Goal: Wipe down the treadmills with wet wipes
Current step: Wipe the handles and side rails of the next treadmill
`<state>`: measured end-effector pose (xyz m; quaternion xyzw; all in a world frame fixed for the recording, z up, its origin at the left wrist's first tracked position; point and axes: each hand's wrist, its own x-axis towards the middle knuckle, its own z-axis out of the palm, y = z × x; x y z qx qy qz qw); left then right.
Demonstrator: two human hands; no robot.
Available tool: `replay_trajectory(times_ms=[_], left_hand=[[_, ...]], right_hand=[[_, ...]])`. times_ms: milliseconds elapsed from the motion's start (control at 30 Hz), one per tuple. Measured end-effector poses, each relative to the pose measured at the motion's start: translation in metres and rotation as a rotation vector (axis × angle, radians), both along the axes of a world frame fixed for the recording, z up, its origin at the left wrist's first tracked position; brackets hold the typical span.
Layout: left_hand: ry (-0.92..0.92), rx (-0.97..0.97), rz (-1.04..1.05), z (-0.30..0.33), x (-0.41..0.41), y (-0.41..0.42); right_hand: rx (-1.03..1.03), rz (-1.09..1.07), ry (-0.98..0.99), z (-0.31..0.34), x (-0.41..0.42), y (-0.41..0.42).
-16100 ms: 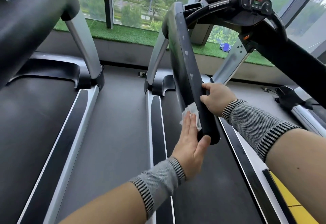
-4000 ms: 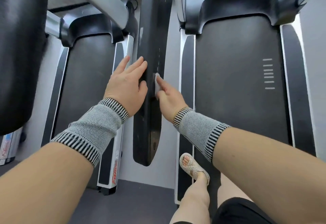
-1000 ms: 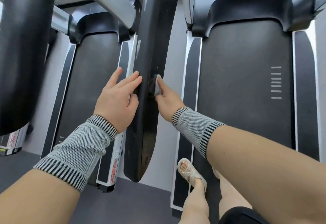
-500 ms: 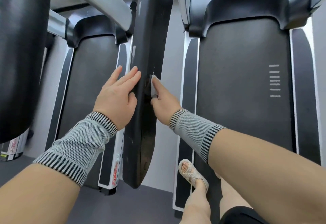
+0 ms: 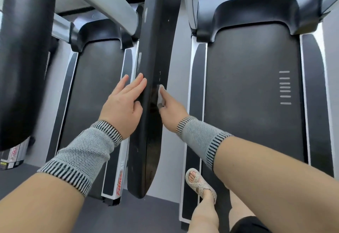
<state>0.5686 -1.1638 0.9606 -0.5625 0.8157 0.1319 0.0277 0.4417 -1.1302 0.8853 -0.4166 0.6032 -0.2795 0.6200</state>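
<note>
Since half a second ago, little has shifted: the right hand [image 5: 169, 107] still presses the white wet wipe [image 5: 160, 94] flat against the black handrail [image 5: 154, 64], fingers together on it. The left hand [image 5: 123, 104] braces the handrail's opposite side, fingers extended, slightly spread.

A handrail [image 5: 156, 89] runs down the middle, between two treadmill belts: one belt [image 5: 95, 93] to its left, the other [image 5: 251, 93] to its right. The left hand [image 5: 122, 108] lies flat against the rail's left side; the right hand [image 5: 170, 110] presses a wipe [image 5: 160, 94] to its right side. A foot [image 5: 199, 183] stands on the right treadmill's left edge.
</note>
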Motion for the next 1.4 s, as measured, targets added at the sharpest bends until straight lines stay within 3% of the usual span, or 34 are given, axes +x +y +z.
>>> replay_trajectory(times_ms=[200, 367, 533, 700, 900, 1033, 1200, 1400], left_hand=[[0.012, 0.002, -0.001, 0.001, 0.001, -0.001], [0.001, -0.005, -0.008, -0.001, 0.0, 0.0], [0.024, -0.006, -0.009, -0.002, 0.003, -0.002], [0.021, -0.006, -0.001, -0.001, 0.0, 0.0], [0.041, -0.007, 0.007, -0.001, 0.004, -0.003], [0.034, -0.004, 0.004, 0.0, 0.002, -0.002], [0.047, 0.004, 0.014, -0.001, 0.004, -0.003], [0.053, 0.003, 0.024, -0.004, 0.004, 0.0]], right_hand=[[-0.079, 0.008, -0.051, 0.014, 0.003, 0.008], [0.089, 0.013, 0.025, -0.006, -0.002, -0.014], [-0.069, -0.005, -0.028, 0.008, 0.002, 0.0], [0.07, 0.005, 0.051, -0.004, -0.009, -0.029], [-0.168, 0.013, -0.032, 0.021, -0.006, -0.004], [-0.071, -0.074, -0.072, 0.013, -0.011, -0.025], [-0.212, 0.104, -0.001, 0.019, -0.003, 0.015], [-0.248, 0.052, 0.071, 0.018, -0.012, -0.018]])
